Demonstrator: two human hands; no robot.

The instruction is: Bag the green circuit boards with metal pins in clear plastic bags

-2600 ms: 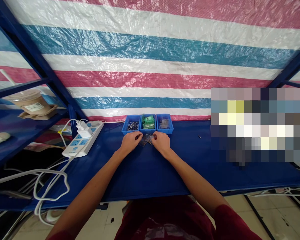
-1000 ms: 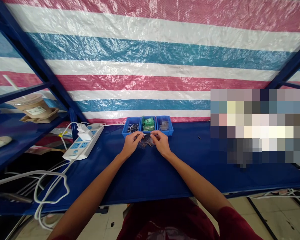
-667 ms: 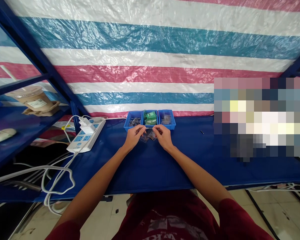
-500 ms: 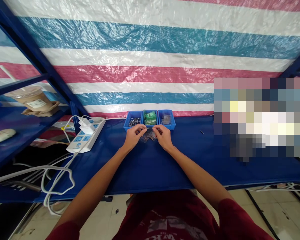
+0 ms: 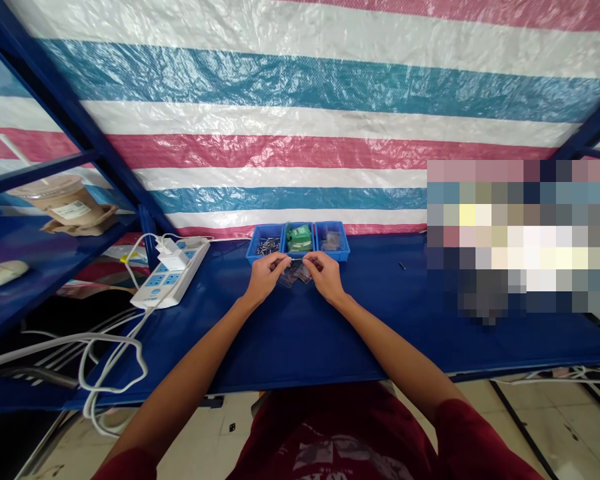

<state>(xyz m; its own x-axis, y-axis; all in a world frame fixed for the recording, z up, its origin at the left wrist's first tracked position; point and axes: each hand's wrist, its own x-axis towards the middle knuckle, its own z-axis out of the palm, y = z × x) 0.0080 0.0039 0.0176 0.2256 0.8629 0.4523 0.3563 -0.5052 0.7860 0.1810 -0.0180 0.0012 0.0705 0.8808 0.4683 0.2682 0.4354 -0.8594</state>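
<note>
My left hand and my right hand pinch opposite ends of a thin metal rod-like piece, held level between them; its exact kind is too small to make out. Below the fingers, small clear plastic bags lie on the blue table. Just beyond my hands stand three joined blue bins. The left bin holds many small dark and silver pieces, the middle one has a green packet, and the right bin contains clear plastic bags.
On the left lies a white power strip with a plugged-in adapter and looping white cables. A small dark piece rests right of the bins. A drink cup and mouse sit on the left shelf. The far right is pixelated.
The view has shifted slightly. Both hands keep their pinch on the thin piece, almost in the same place over the bags.
</note>
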